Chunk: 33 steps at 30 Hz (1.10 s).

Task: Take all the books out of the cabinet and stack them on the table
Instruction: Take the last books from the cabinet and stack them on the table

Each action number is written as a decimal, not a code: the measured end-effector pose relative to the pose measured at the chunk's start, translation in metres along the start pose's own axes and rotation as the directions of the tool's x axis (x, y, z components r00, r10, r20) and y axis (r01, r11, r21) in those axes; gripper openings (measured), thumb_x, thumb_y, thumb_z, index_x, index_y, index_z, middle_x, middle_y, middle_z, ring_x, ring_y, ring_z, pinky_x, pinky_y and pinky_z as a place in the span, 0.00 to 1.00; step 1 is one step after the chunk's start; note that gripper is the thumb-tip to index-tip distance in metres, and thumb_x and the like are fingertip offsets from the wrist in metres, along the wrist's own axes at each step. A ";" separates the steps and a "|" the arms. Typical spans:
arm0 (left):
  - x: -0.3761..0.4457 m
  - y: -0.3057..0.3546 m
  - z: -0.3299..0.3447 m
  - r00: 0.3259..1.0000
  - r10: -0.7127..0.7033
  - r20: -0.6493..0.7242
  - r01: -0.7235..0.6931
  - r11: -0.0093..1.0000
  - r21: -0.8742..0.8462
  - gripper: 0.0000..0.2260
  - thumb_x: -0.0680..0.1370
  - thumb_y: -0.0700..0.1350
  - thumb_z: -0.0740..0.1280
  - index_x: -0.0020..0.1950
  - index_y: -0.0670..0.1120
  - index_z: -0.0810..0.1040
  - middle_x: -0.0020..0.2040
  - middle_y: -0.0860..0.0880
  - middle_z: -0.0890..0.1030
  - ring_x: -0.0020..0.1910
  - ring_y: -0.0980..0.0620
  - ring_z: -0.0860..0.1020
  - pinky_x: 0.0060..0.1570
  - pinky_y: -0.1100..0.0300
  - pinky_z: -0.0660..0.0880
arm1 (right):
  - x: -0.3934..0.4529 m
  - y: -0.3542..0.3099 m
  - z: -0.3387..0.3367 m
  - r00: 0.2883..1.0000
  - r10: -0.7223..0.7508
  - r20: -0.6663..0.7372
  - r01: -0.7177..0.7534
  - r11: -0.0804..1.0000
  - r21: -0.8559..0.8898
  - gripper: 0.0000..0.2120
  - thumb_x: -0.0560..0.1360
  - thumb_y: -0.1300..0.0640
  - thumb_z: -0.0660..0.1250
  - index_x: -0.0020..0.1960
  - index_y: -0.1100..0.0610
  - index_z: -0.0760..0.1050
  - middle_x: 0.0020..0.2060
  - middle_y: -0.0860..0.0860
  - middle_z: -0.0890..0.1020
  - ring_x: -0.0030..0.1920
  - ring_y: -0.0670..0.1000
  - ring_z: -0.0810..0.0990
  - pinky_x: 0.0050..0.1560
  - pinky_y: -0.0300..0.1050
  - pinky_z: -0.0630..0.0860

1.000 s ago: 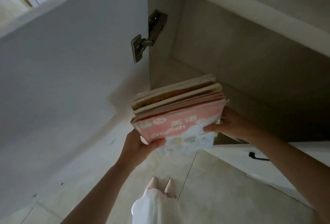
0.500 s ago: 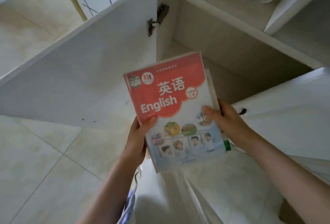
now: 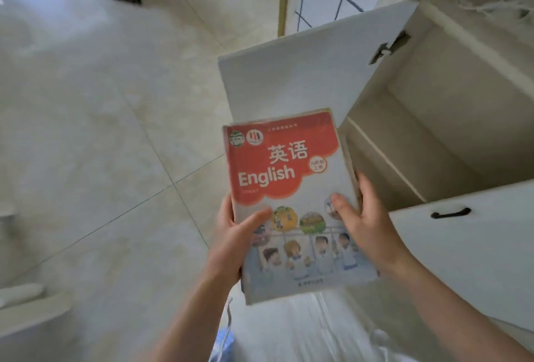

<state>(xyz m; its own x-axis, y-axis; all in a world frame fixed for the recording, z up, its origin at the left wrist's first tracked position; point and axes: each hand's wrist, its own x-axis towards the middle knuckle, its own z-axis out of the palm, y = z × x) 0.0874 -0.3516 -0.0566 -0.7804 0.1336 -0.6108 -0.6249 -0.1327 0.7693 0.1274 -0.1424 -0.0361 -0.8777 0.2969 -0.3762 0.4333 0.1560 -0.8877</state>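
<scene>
- While held between both hands, books (image 3: pixel 291 200) sit clear of the open cabinet (image 3: pixel 419 130), over the floor (image 3: pixel 101 130).
- left hand (image 3: pixel 234 234) grips the left edge, thumb on the cover.
- right hand (image 3: pixel 367 220) grips the right edge, thumb on top.

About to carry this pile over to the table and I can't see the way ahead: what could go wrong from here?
1. The stack of books is held only by its side edges, left hand and right hand, thumbs on the top cover; lower books could slide out if it tilts.
2. The open cabinet door stands right beside the stack and could be bumped when turning.
3. No table is in view, so the route cannot be judged.
</scene>
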 end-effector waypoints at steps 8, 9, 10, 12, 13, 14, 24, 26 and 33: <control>-0.118 -0.011 -0.140 0.900 0.328 -0.286 -0.342 0.940 -0.002 0.40 0.69 0.42 0.74 0.75 0.63 0.59 0.62 0.53 0.80 0.56 0.49 0.82 0.51 0.47 0.81 | -0.081 -0.029 0.135 0.936 -0.078 0.343 0.107 0.992 -0.065 0.27 0.81 0.54 0.59 0.76 0.41 0.54 0.58 0.44 0.79 0.49 0.49 0.84 0.39 0.53 0.83; -0.130 -0.014 -0.154 0.887 0.342 -0.311 -0.362 0.932 -0.006 0.40 0.69 0.43 0.74 0.74 0.65 0.58 0.64 0.53 0.78 0.58 0.48 0.81 0.53 0.44 0.80 | -0.089 -0.032 0.148 0.920 -0.087 0.381 0.124 0.990 -0.072 0.27 0.81 0.54 0.60 0.75 0.40 0.54 0.59 0.44 0.79 0.48 0.52 0.84 0.41 0.60 0.83; -0.142 -0.017 -0.167 0.872 0.355 -0.337 -0.378 0.926 -0.003 0.40 0.70 0.44 0.73 0.74 0.66 0.58 0.64 0.52 0.78 0.59 0.48 0.81 0.55 0.42 0.79 | -0.096 -0.034 0.161 0.904 -0.095 0.416 0.139 0.987 -0.077 0.27 0.81 0.54 0.60 0.75 0.39 0.55 0.59 0.44 0.79 0.48 0.55 0.84 0.41 0.64 0.82; -0.170 -0.026 -0.195 0.834 0.362 -0.416 -0.404 0.915 -0.013 0.37 0.71 0.45 0.72 0.74 0.66 0.59 0.64 0.50 0.79 0.58 0.47 0.81 0.55 0.41 0.78 | -0.110 -0.038 0.191 0.861 -0.114 0.495 0.188 0.977 -0.104 0.27 0.81 0.56 0.60 0.75 0.40 0.55 0.59 0.45 0.79 0.46 0.57 0.84 0.40 0.66 0.81; -0.181 -0.028 -0.204 0.818 0.358 -0.450 -0.409 0.912 -0.019 0.36 0.72 0.46 0.71 0.74 0.65 0.59 0.63 0.50 0.79 0.57 0.46 0.82 0.54 0.41 0.79 | -0.116 -0.041 0.204 0.845 -0.119 0.521 0.208 0.971 -0.115 0.27 0.81 0.57 0.60 0.75 0.41 0.55 0.60 0.46 0.79 0.46 0.57 0.84 0.40 0.66 0.81; -0.195 -0.034 -0.216 0.794 0.341 -0.503 -0.413 0.910 -0.036 0.35 0.73 0.46 0.71 0.74 0.65 0.59 0.62 0.50 0.80 0.56 0.47 0.82 0.53 0.41 0.79 | -0.125 -0.045 0.221 0.809 -0.134 0.572 0.238 0.965 -0.111 0.27 0.81 0.57 0.60 0.75 0.42 0.56 0.59 0.45 0.79 0.45 0.57 0.84 0.40 0.66 0.81; -0.279 -0.066 -0.287 0.489 0.197 -0.850 -0.490 0.868 -0.081 0.30 0.78 0.47 0.68 0.73 0.68 0.58 0.63 0.59 0.78 0.60 0.55 0.80 0.55 0.49 0.79 | -0.174 -0.069 0.347 0.479 -0.087 0.874 0.364 0.925 -0.107 0.30 0.80 0.62 0.59 0.74 0.37 0.57 0.46 0.38 0.83 0.38 0.48 0.84 0.38 0.53 0.83; -0.286 -0.068 -0.294 0.420 0.155 -0.894 -0.499 0.862 -0.085 0.30 0.78 0.47 0.68 0.72 0.70 0.59 0.63 0.62 0.78 0.61 0.57 0.79 0.57 0.51 0.78 | -0.178 -0.076 0.368 0.397 -0.052 0.916 0.398 0.909 -0.121 0.29 0.81 0.61 0.59 0.73 0.35 0.56 0.42 0.39 0.84 0.34 0.48 0.84 0.31 0.47 0.82; -0.297 -0.071 -0.302 0.179 -0.005 -0.984 -0.535 0.839 -0.102 0.29 0.79 0.40 0.66 0.71 0.66 0.60 0.58 0.65 0.77 0.51 0.71 0.78 0.35 0.74 0.75 | -0.188 -0.089 0.435 0.122 0.041 0.992 0.497 0.862 -0.097 0.29 0.80 0.60 0.60 0.73 0.36 0.55 0.50 0.48 0.83 0.38 0.48 0.86 0.33 0.48 0.82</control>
<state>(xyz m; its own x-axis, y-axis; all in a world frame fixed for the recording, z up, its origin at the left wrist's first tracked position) 0.3575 -0.6789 0.0138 -0.1579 -0.9415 -0.2977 -0.1088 -0.2830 0.9529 0.1644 -0.6214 -0.0018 -0.2920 -0.8917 -0.3458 -0.0433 0.3736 -0.9266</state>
